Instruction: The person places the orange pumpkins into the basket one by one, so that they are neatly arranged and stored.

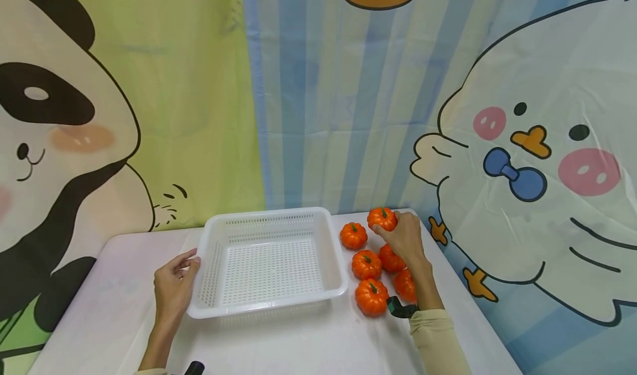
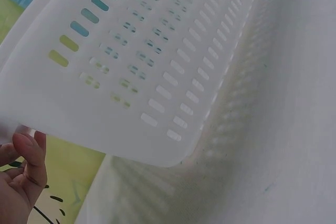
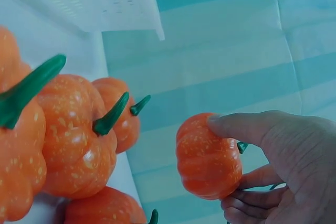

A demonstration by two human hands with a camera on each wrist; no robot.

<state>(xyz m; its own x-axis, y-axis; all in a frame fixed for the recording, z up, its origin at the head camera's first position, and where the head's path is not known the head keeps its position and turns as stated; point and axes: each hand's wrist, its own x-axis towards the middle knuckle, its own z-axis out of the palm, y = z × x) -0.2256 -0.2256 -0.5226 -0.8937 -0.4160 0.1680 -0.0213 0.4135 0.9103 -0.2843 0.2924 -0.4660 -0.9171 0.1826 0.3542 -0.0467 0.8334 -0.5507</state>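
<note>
A white perforated plastic basket (image 1: 271,270) rests on the table. At its left side my left hand (image 1: 175,286) pinches the rim, thumb and bent fingers at the edge; the left wrist view shows the hand (image 2: 21,177) by the basket's corner, partly cut off by the frame. My right hand (image 1: 405,237) holds a small orange toy pumpkin (image 1: 381,219) with a green stem at the table's far right. In the right wrist view the thumb lies over this pumpkin (image 3: 206,156) and fingers bend beneath it.
Several more orange pumpkins (image 1: 366,264) stand in two loose rows between the basket and my right forearm. A white cloth covers the table (image 1: 278,347). Behind it hangs a printed curtain (image 1: 318,115) with a panda and a white bird.
</note>
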